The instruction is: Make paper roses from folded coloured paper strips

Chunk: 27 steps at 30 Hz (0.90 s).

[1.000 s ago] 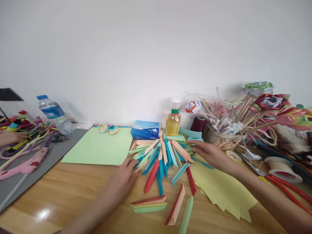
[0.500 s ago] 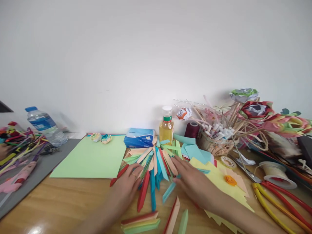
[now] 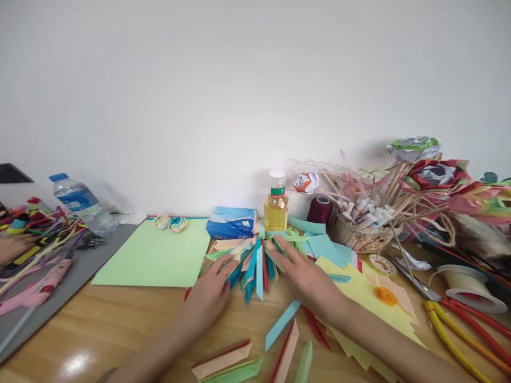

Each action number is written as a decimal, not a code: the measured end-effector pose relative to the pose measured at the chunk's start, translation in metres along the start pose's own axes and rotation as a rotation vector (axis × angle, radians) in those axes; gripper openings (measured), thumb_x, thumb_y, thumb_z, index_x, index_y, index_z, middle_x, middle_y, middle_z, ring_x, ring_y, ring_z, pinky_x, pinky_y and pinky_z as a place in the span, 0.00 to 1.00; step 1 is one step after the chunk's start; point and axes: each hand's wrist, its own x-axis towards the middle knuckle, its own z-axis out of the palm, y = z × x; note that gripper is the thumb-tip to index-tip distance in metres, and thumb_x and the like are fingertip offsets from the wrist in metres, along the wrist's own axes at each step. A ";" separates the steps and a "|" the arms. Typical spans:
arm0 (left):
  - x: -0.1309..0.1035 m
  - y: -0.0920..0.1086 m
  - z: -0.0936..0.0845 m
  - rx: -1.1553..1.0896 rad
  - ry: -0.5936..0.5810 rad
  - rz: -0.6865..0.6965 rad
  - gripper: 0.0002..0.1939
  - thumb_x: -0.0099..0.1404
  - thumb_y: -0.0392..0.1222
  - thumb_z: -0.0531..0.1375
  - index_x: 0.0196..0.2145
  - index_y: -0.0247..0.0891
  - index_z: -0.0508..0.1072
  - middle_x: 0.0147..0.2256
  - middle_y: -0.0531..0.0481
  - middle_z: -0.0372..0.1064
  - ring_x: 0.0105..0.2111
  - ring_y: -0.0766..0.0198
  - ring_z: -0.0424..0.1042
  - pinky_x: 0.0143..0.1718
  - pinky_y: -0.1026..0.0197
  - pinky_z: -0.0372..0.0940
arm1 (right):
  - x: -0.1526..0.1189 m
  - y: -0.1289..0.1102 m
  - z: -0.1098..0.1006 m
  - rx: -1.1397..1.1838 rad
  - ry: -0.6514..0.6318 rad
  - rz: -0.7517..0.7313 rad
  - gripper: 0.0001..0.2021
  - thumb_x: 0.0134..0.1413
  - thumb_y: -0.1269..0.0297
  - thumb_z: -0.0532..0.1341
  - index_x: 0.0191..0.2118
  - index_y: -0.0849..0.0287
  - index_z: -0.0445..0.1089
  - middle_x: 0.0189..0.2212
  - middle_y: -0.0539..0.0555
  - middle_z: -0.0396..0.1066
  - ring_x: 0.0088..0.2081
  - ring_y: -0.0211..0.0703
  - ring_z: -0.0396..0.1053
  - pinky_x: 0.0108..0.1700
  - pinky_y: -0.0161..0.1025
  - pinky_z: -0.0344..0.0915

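A heap of folded paper strips (image 3: 259, 268) in blue, red, green and peach lies fanned out on the wooden table. My left hand (image 3: 213, 284) rests at the heap's left side, fingers stretched over the strips' edge. On the right side my right hand (image 3: 307, 276) reaches over the strips with its fingers apart. Both hands touch the heap, and neither is closed on a strip. Nearer to me lie loose strips: a light blue one (image 3: 281, 325), a red-and-peach one (image 3: 285, 354), a pale green one (image 3: 304, 361) and a green one (image 3: 235, 371).
Behind the heap stand a blue tissue pack (image 3: 231, 223) and a bottle of yellow liquid (image 3: 275, 205). Green paper (image 3: 155, 255) lies left; yellow paper (image 3: 359, 308), pliers (image 3: 439, 314) and a wire spool (image 3: 467, 287) lie right. Another person's hand (image 3: 16, 247) shows far left.
The strips under my hands have been pushed away from me into a tighter heap. My right hand has moved forward over them. A red strip now shows beside my right forearm.
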 end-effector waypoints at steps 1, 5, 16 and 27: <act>0.003 -0.004 -0.002 -0.017 0.022 -0.012 0.23 0.60 0.29 0.48 0.52 0.44 0.63 0.53 0.47 0.62 0.50 0.61 0.66 0.49 0.56 0.64 | 0.001 0.007 -0.004 0.005 0.009 0.029 0.30 0.50 0.81 0.46 0.60 0.57 0.51 0.64 0.63 0.41 0.53 0.53 0.63 0.40 0.47 0.70; 0.016 -0.013 -0.012 -0.110 0.102 -0.031 0.15 0.64 0.36 0.50 0.48 0.41 0.66 0.49 0.48 0.65 0.49 0.63 0.66 0.51 0.57 0.62 | 0.007 0.031 -0.017 0.081 0.154 0.115 0.17 0.57 0.72 0.48 0.51 0.59 0.62 0.60 0.63 0.52 0.46 0.49 0.69 0.39 0.44 0.71; -0.004 0.021 -0.035 0.045 0.188 0.203 0.13 0.65 0.39 0.52 0.47 0.39 0.67 0.46 0.44 0.67 0.50 0.57 0.61 0.50 0.50 0.61 | -0.056 0.044 -0.054 -0.197 0.334 0.108 0.15 0.61 0.60 0.48 0.47 0.56 0.66 0.48 0.58 0.68 0.41 0.50 0.72 0.38 0.47 0.69; -0.081 0.057 -0.021 0.054 -0.065 0.240 0.27 0.54 0.42 0.63 0.51 0.36 0.64 0.51 0.40 0.65 0.51 0.50 0.63 0.47 0.47 0.66 | -0.096 -0.031 -0.021 -0.182 0.017 -0.299 0.22 0.56 0.75 0.48 0.55 0.57 0.60 0.48 0.58 0.68 0.41 0.44 0.71 0.37 0.38 0.70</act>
